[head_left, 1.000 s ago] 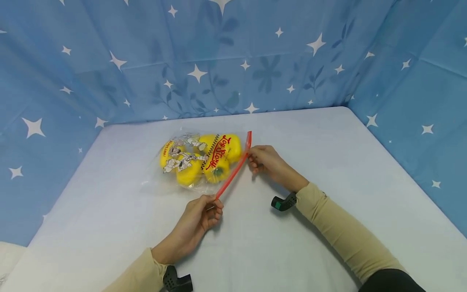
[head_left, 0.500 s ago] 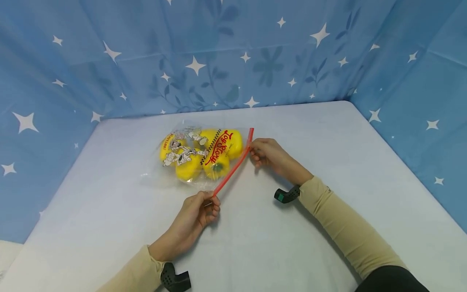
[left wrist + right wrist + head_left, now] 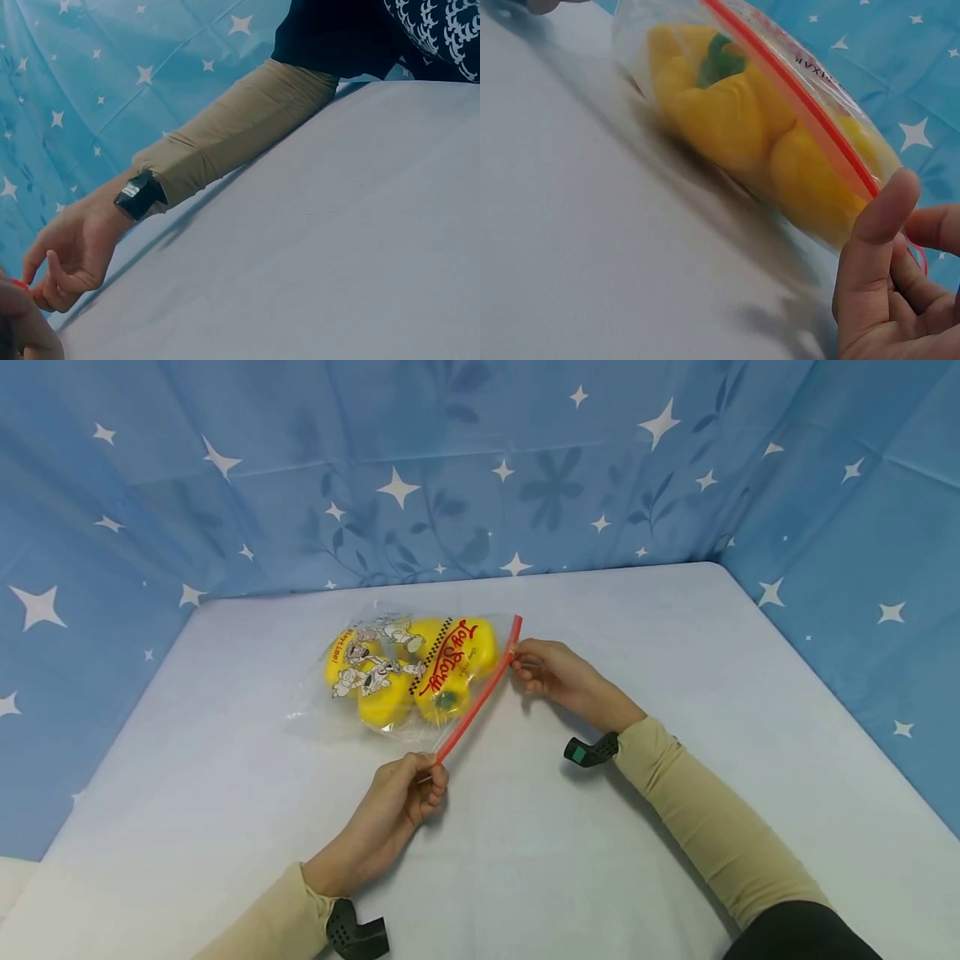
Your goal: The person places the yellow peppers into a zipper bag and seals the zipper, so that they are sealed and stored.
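Note:
A clear zip bag (image 3: pixel 307 706) printed with cartoon figures lies on the table, with several yellow bell peppers (image 3: pixel 716 124) inside. One pepper's green stem shows through the plastic in the right wrist view. Along the bag's right side runs a red zip strip (image 3: pixel 480 710). My left hand (image 3: pixel 390 810) pinches the near end of this strip between thumb and fingers. Farther up, close to the strip's far end, my right hand (image 3: pixel 558 677) pinches it too. The right thumb (image 3: pixel 889 206) presses against the red edge in the right wrist view.
A white-covered table (image 3: pixel 570 852) lies under both hands. Blue curtains with white stars (image 3: pixel 450 468) hang behind and at the sides. Black wrist devices (image 3: pixel 592 750) are strapped on both arms, below tan sleeves (image 3: pixel 712 814).
The head view has tilted and shifted slightly, so the scene sits a little higher. Both hands keep hold of the red strip; the right thumb and fingers stay near its far end.

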{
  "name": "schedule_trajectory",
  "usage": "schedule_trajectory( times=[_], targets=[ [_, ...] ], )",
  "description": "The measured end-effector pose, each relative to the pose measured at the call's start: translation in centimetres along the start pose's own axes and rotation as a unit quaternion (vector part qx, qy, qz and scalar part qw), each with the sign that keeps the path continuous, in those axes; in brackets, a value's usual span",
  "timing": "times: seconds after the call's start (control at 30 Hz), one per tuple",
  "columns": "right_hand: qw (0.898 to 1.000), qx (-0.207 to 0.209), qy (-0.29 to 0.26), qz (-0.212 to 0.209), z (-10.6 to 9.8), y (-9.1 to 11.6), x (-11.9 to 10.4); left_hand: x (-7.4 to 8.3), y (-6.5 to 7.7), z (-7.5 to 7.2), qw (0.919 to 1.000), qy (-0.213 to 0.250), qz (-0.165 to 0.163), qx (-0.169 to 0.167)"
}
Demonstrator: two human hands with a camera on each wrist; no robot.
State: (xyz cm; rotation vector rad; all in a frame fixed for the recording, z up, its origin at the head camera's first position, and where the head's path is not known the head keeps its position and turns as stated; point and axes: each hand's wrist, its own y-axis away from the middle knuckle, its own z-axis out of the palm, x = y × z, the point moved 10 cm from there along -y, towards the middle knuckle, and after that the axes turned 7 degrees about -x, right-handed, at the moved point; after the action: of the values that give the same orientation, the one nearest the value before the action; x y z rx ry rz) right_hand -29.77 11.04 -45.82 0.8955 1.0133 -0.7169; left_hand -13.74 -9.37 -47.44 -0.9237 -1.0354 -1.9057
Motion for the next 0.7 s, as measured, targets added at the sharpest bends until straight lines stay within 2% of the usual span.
schedule_trajectory(
  times=[0.17, 0.3, 0.43, 0.53, 0.7],
  targets=[
    [0.999, 0.004, -0.048, -0.001, 0.1, 0.0, 0.1, 0.1, 0.2, -0.2, 0.9999, -0.007, 0.005, 0.006],
    [0.999, 0.009, -0.004, -0.036, 0.1, 0.1, -0.4, 0.4, 0.1, -0.6, 0.9997, -0.018, 0.013, 0.011],
    [0.995, 0.018, 0.053, -0.079, 0.2, 0.5, -1.1, 0.8, 0.0, -1.3, 0.9983, -0.047, 0.023, 0.027],
    [0.995, 0.016, 0.060, -0.082, 0.3, 0.9, -1.0, 0.9, 0.0, -1.5, 0.9957, -0.082, 0.026, 0.035],
    [0.996, -0.007, 0.049, -0.070, 0.5, 1.0, -0.8, 1.1, 0.1, -1.4, 0.9909, -0.129, 0.025, 0.028]
  ],
)
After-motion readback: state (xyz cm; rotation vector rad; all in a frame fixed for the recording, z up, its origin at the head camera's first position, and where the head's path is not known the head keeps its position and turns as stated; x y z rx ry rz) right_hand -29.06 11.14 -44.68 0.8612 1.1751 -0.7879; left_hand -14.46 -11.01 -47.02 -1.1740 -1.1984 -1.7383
